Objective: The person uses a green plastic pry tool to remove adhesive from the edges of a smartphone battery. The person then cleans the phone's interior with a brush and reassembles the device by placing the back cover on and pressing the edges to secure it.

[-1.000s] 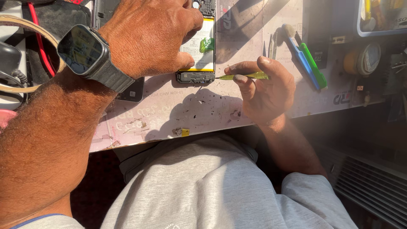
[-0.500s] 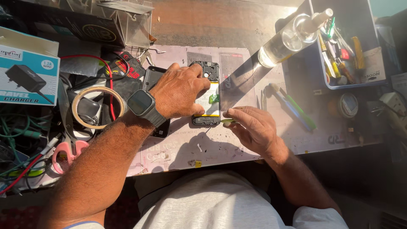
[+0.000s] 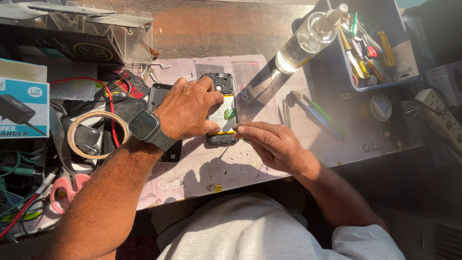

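Sunlit and cluttered, the tabletop (image 3: 202,173) carries a pink work mat with an opened smartphone (image 3: 222,108) lying flat at its centre. Left hand (image 3: 188,108), smartwatch (image 3: 147,127) at the wrist, presses down on the phone's left side with curled fingers. Right hand (image 3: 269,143) lies flat, fingers extended, fingertips touching the phone's lower right edge; any tool beneath cannot be seen.
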